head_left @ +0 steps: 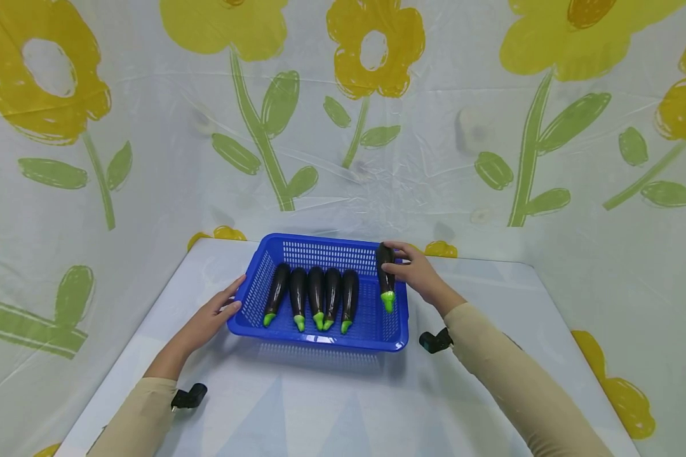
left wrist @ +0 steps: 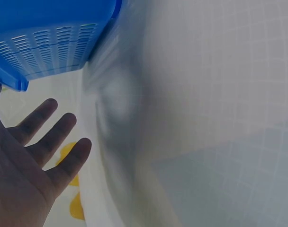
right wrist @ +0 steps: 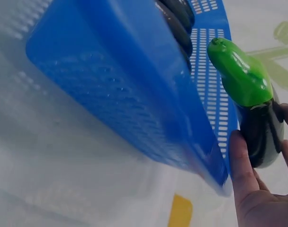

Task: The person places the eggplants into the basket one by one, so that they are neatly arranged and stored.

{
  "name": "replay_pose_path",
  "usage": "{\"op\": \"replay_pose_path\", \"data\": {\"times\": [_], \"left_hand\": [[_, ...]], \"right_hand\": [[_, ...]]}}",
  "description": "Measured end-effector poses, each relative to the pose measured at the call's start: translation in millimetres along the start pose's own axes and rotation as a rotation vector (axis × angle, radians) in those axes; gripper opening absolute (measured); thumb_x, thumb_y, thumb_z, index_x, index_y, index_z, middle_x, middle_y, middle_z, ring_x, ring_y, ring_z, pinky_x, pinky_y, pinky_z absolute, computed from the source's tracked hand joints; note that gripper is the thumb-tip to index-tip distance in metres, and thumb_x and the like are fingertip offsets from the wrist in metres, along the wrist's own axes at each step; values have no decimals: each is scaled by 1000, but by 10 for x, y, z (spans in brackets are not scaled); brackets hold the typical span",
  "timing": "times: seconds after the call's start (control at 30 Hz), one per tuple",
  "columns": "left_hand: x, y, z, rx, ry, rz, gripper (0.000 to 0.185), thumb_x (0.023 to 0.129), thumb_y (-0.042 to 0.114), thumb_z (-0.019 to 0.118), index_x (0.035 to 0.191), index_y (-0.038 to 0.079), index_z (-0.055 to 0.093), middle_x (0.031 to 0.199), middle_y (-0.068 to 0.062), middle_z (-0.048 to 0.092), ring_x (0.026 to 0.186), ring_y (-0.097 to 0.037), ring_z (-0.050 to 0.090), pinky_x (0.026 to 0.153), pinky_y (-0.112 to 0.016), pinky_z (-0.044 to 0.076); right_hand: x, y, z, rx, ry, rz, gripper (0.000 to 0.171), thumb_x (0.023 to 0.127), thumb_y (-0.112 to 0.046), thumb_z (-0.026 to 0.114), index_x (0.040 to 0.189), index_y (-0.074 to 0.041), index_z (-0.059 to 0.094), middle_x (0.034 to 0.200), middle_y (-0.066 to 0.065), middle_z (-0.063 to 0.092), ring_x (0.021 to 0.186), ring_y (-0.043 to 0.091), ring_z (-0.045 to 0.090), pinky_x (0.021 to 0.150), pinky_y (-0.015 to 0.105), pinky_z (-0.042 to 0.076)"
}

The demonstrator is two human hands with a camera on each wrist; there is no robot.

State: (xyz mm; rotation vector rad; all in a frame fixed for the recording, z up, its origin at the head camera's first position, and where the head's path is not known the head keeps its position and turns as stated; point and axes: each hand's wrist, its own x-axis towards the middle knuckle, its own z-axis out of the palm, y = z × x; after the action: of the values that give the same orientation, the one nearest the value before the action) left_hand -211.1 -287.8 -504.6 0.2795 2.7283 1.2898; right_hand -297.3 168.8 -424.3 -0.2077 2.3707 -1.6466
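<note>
- Right hand (head_left: 417,271) grips an eggplant (head_left: 385,276), fingers and thumb curled round its dark body, and holds it over the right end of the blue basket (head_left: 320,339)
- That eggplant sits tilted, green stem end toward the person and low, dark tip up at the far right corner of the rim; the right wrist view shows the green cap (right wrist: 241,71) clear above the basket's slotted wall (right wrist: 210,85)
- Inside the basket, five eggplants (head_left: 316,297) lie side by side in a row, packed toward the left and middle, green tips all pointing at the near wall
- Open floor shows in the basket to the right of the row, directly beneath the held one
- Left hand (head_left: 214,317) lies flat with fingers straight, gripping nothing, fingertips at the basket's left wall near the front corner; from the left wrist view the spread fingers (left wrist: 54,137) sit just under the blue edge (left wrist: 21,80)
- The basket stands mid-table, well in from every edge of the white table (head_left: 331,406); bare surface runs all round it
- Flowered sheeting (head_left: 343,127) closes off the back and both sides
</note>
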Motion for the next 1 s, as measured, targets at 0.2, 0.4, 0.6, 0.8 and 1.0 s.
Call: {"op": "replay_pose_path", "data": {"times": [0.2,0.4,0.6,0.8,1.0], "left_hand": [[-1,2,1,0,-4,-10,65,108,43,43,165,24,16,165,-27,18,142,-59,29,104,-76,33],[0,5,0,1,-6,-12,65,108,43,43,165,24,16,165,-27,18,141,-58,30,104,-76,33],[10,0,3,-10,-7,-6,65,108,43,43,165,25,16,165,-26,18,141,-58,30,104,-76,34],[15,-12,7,-12,-6,-2,65,108,42,43,165,25,16,165,-26,19,141,-57,31,104,-75,34],[11,-12,6,-6,-6,-9,65,108,43,43,165,25,16,165,-26,19,142,-57,30,104,-76,34]], "right_hand": [[13,-44,104,12,-20,16,58,98,-19,68,152,-20,47,156,21,38,136,42,45,108,55,45],[39,-56,243,-6,-36,45,57,97,-20,70,150,-22,48,154,19,41,135,40,48,105,52,49],[61,-40,369,-8,-10,48,56,97,-17,70,149,-15,50,152,23,42,129,41,55,102,50,52],[85,-32,487,-72,52,63,57,96,-13,70,150,-12,50,149,26,46,121,41,61,99,49,54],[81,-86,571,-229,112,102,56,94,-17,72,147,-13,53,146,24,51,121,39,60,100,52,52]]}}
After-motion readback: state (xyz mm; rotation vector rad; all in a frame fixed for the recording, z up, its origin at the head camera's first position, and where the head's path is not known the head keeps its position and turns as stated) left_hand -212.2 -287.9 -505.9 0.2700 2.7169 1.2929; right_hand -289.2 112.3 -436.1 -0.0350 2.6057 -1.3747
